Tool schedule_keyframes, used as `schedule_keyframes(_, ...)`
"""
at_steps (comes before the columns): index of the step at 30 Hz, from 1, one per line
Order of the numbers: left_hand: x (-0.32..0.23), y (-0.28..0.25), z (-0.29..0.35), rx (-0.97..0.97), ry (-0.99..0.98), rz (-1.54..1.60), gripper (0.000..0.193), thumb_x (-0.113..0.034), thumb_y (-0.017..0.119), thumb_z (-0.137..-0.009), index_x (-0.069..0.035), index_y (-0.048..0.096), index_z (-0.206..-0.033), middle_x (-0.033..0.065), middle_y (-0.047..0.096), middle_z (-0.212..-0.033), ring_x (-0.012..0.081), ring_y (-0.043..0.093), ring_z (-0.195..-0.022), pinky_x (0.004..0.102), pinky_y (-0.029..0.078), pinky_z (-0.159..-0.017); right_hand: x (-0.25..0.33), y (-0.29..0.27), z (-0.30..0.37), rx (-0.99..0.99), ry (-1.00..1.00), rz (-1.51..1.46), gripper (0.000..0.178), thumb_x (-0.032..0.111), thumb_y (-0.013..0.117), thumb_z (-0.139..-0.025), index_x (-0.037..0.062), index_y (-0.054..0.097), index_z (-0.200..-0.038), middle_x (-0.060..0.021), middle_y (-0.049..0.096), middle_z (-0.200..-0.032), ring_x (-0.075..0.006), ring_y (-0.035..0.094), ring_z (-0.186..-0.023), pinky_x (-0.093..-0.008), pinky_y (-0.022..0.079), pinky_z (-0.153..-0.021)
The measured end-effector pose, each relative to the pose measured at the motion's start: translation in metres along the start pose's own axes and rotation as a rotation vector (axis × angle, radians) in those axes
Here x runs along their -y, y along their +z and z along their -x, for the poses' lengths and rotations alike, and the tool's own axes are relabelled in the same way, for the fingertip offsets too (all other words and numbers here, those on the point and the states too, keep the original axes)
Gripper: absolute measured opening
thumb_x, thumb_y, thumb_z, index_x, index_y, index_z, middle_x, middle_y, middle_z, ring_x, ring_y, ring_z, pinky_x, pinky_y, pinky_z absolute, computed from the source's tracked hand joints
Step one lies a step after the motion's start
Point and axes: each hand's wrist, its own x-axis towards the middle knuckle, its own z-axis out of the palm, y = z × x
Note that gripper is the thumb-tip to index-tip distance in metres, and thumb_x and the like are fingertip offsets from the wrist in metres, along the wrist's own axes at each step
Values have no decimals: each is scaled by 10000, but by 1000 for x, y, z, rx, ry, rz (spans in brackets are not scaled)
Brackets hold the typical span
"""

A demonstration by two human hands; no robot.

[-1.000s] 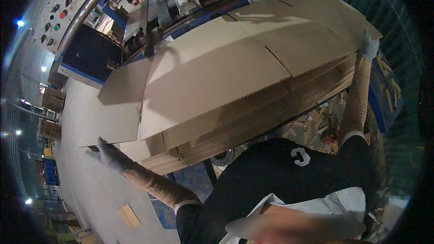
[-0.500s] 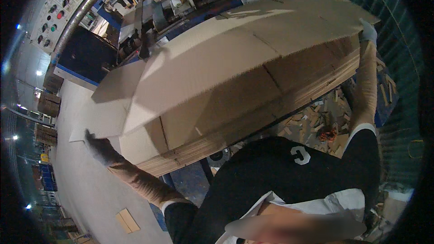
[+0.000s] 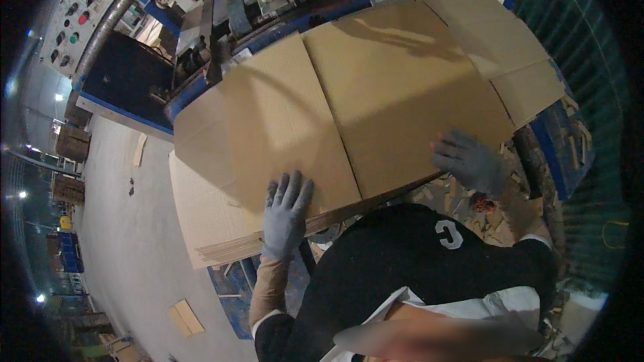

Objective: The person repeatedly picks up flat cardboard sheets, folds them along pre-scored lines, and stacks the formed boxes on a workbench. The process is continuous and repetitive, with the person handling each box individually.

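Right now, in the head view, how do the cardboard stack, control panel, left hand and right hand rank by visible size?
1. Cardboard stack
2. Control panel
3. Left hand and right hand: too alike to rank

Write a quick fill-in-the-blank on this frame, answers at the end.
1. The left hand and right hand wear gloves coloured ____.
2. The stacked sheets are made of ____.
3. The control panel stands in the picture's upper ____ corner.
4. The ridged wall is coloured ____.

Missing words: grey; cardboard; left; green.
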Motion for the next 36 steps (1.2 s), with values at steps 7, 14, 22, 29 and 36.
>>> schedule_keyframes(7, 24, 0, -31, 36, 14, -96, 558, -71, 548, -776, -113, 480, -1329, 169, 442, -1397, 374, 417, -1286, 524, 288, -1079, -47, 10, -45, -20, 32, -16, 545, 490, 608, -793, 91, 592, -1163, -123, 561, -1251, -325, 485, -1199, -479, 347, -1035)
schedule_keyframes(14, 110, 23, -112, -275, 20, -1, 596, -146, 595, -802, -128, 440, -1378, 180, 402, -1430, 365, 394, -1302, 519, 267, -1091, -140, 35, -135, -92, 136, -84, 778, 698, 522, -740, 57, 571, -1177, -157, 565, -1198, -333, 498, -1154, -461, 382, -983)
schedule_keyframes(22, 167, 25, -192, -371, -495, 27, 643, -336, 600, -889, -21, 360, -1395, 206, 468, -1352, 358, 445, -1235, 426, 360, -1037, -171, 53, -178, -286, 627, 71, 566, 493, 608, -817, 79, 579, -1203, -169, 552, -1229, -393, 493, -1150, -474, 388, -991)
schedule_keyframes(29, 215, 58, 92, -642, -1160, -16, 766, -561, 496, -825, -133, 298, -1429, 157, 331, -1435, 307, 295, -1316, 533, 274, -1040, -192, 6, 78, -758, 1576, 45, 453, 408, 728, -762, 46, 603, -1003, -155, 657, -858, -323, 630, -750, -421, 502, -656)
schedule_keyframes(36, 202, 66, 179, -661, -1524, 2, 806, -668, 482, -844, -28, 456, -1332, 224, 506, -1289, 345, 494, -1169, 444, 396, -976, -292, 68, 254, -876, 1486, 168, 360, 224, 619, -836, 90, 596, -1169, -190, 595, -1161, -320, 615, -996, -388, 523, -802)
